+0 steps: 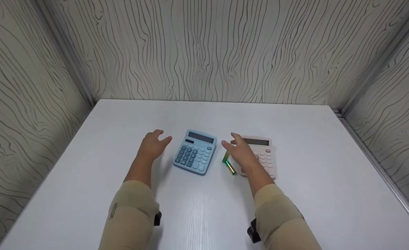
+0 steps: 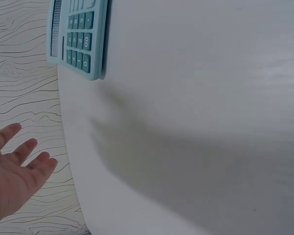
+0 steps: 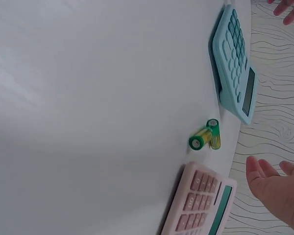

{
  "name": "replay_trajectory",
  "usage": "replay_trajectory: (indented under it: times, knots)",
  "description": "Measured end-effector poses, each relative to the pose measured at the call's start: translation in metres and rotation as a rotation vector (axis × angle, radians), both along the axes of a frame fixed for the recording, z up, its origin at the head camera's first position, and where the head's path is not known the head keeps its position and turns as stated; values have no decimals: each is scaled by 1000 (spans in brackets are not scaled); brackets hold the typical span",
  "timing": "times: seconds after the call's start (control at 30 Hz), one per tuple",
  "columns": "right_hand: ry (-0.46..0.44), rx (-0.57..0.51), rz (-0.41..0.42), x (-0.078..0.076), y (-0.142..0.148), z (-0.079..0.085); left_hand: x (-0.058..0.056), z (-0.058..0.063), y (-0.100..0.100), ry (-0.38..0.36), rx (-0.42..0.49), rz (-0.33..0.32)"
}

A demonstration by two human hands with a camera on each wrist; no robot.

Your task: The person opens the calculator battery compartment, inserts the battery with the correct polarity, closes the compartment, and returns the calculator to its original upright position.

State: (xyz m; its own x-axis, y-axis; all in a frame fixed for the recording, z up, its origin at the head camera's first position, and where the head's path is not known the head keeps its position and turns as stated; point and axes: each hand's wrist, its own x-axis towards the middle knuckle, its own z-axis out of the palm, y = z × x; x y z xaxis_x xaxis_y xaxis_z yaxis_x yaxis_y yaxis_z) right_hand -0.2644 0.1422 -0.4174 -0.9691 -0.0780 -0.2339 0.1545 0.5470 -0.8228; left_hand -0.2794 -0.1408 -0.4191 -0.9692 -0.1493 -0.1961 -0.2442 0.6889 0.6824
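Wood-grain panels (image 1: 204, 52) back the white table (image 1: 197, 215), where green batteries (image 1: 231, 168) lie at the blue calculator's (image 1: 195, 152) four o'clock and the pink calculator (image 1: 266, 158) at its three, seemingly grouped for easy reach of left hand (image 1: 152, 146) and right hand (image 1: 241, 152), both empty, loosely spread.

We list: blue calculator (image 1: 195, 152), pink calculator (image 1: 268, 160) nearer right edge of worktop (image 1: 329, 187), both face-up; two touching green batteries (image 1: 231, 168) between.

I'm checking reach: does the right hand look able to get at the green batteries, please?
Probably yes: the right hand is empty and near, and nothing lies on the batteries, set between the blue calculator and pink calculator.
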Motion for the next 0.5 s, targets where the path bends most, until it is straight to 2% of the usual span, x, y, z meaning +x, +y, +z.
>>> replay_trajectory:
  times: [0.3,0.5]
  knots:
    - [-79,-141,-49,4,-24,-20,3,-21,16,-48,143,16]
    - [-86,-151,-53,8,-38,-34,3,-30,24,-84,192,23]
